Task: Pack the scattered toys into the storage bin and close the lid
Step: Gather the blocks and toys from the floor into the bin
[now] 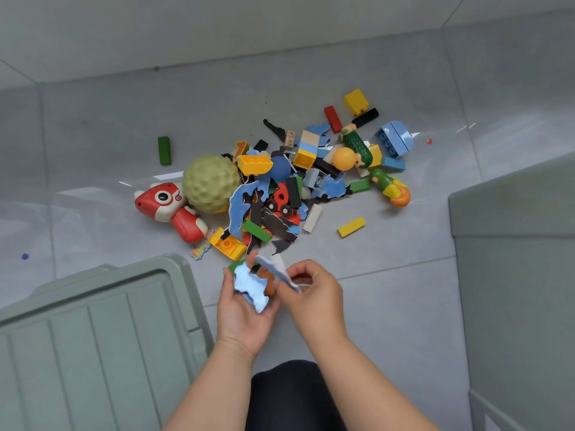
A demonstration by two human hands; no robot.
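Observation:
A heap of toys [280, 181] lies on the grey floor: bricks, blue and dark puzzle pieces, a bumpy green ball [210, 181], a red fish toy [169, 206], an orange ball [343, 158]. Just below the heap, my left hand [242, 309] lies palm up and holds several puzzle pieces [250, 286] plus a green brick. My right hand [311, 290] pinches a flat blue puzzle piece [280, 273] right beside them. A pale green lid [93, 337] lies at lower left. The storage bin [513, 275] stands at the right edge.
Stray bricks lie apart from the heap: a green one [164, 150] at the left, a yellow one [351, 227] at the right. A wall runs behind the toys. My dark-clad knee [289, 396] shows at the bottom.

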